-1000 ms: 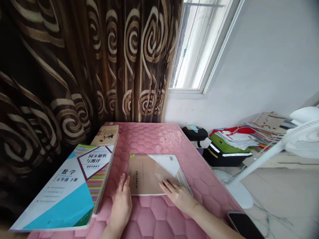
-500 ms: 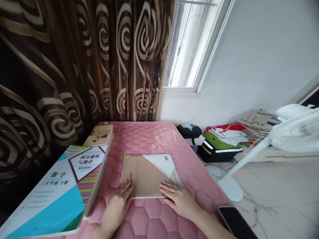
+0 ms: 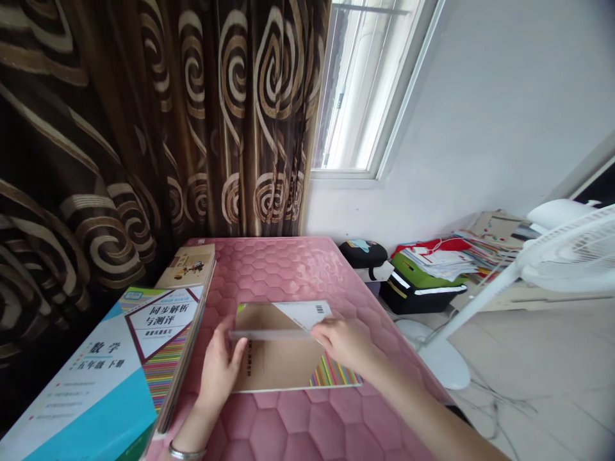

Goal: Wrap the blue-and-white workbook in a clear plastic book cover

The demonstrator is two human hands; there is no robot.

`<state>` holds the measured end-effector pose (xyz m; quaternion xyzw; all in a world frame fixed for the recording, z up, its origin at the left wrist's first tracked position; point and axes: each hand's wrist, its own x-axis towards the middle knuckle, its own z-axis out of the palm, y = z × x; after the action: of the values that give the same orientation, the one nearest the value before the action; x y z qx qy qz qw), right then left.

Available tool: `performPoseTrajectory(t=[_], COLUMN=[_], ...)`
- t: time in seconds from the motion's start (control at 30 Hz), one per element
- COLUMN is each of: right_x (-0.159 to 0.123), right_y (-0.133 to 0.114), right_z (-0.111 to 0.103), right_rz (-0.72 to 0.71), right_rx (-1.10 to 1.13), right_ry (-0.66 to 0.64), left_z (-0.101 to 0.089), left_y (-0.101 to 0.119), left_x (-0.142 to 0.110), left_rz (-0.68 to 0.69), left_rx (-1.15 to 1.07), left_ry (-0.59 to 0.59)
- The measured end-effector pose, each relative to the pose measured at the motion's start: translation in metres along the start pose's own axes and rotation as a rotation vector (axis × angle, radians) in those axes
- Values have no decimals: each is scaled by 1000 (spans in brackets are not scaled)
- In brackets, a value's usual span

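A shiny silver bracelet (image 3: 187, 454) circles the left wrist (image 3: 200, 416), down at seven o'clock. It is thin and round. The left hand (image 3: 218, 362) and right hand (image 3: 346, 342) are bare. The right forearm (image 3: 418, 406), toward five o'clock, is bare too.

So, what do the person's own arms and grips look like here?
Each grip is an ungloved human hand: the left grip and the right grip. A silver-toned bracelet circles the left wrist, near the picture's lower edge. No sleeve shows on either arm, and nothing worn is visible along the right forearm.
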<state>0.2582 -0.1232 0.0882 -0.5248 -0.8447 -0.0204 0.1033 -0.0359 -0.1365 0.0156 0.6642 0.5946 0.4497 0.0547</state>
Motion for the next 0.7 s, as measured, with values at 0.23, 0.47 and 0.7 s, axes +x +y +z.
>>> performPoseTrajectory(t=[0.23,0.47,0.7], right_x=[118,223,247], right_y=[23,41,56], right_z=[-62,-39,33], right_rz=[148,433,441], right_rx=[-105,10,114], right_ry=[164,107,16], left_z=[29,31,35], left_y=[-37,-38,-39], left_x=[-3,-6,-9], left_rz=[-56,-30,14], left_rx=[183,320,370], left_ry=[-142,-184,-148])
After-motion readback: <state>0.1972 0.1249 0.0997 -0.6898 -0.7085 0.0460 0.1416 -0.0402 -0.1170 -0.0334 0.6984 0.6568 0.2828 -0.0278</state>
